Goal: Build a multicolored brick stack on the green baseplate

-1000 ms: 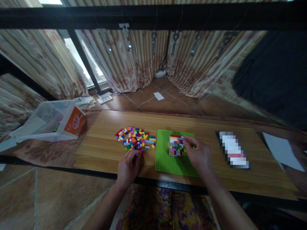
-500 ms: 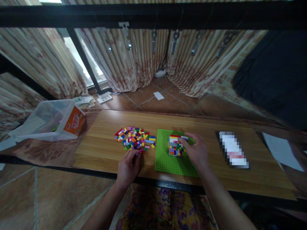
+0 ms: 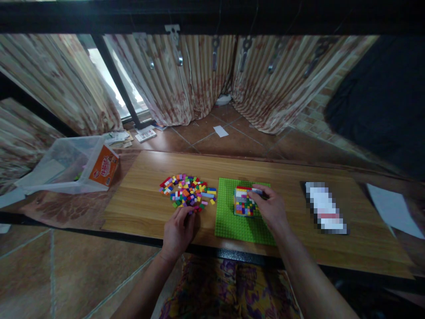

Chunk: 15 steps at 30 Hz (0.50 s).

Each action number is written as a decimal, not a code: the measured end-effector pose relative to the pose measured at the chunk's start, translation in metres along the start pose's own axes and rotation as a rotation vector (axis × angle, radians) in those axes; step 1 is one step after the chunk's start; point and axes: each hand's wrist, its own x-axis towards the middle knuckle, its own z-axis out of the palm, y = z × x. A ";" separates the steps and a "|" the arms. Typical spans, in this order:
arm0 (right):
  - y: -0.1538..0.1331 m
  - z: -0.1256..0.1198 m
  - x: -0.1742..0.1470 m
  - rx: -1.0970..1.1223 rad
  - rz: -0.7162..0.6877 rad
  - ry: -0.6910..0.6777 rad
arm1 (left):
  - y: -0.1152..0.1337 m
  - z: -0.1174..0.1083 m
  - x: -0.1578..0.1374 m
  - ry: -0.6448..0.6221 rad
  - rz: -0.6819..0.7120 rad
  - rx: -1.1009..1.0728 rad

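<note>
Currently I have both hands at work over the wooden tabletop (image 3: 133, 199), seen from above through the head camera. My right hand (image 3: 274, 208) reaches over the green baseplate (image 3: 226, 223), its thumb and fingers at the far right corner of a multicoloured brick build (image 3: 244, 206). I see the thumb lying over the top of the build, but I cannot tell whether the fingers pinch a brick or only press there. The build sits on the baseplate, left of the hand, with red and white bricks along its far side.

My left hand (image 3: 177, 230) is at the near edge of the loose brick pile (image 3: 187, 192), fingertips drawn together and close against some bricks; whether one is in the pinch, I cannot make out. The pile spreads just left of the baseplate, a long pale-blue brick (image 3: 208, 195) on its right side.

Well to the right I have a dark-edged phone (image 3: 325, 208), its face pixelated, then a white sheet (image 3: 395, 210). Off to the left stands a clear plastic bin (image 3: 71, 161) with an orange label (image 3: 104, 168).
</note>
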 end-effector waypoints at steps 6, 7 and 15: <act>-0.003 0.001 -0.001 0.036 0.022 -0.009 | -0.004 0.002 -0.002 -0.008 0.002 0.000; -0.002 0.001 -0.001 0.033 0.025 -0.016 | -0.005 0.002 -0.002 -0.011 0.005 -0.001; -0.011 -0.004 -0.014 -0.232 -0.322 0.152 | -0.002 0.001 -0.005 -0.010 0.014 -0.020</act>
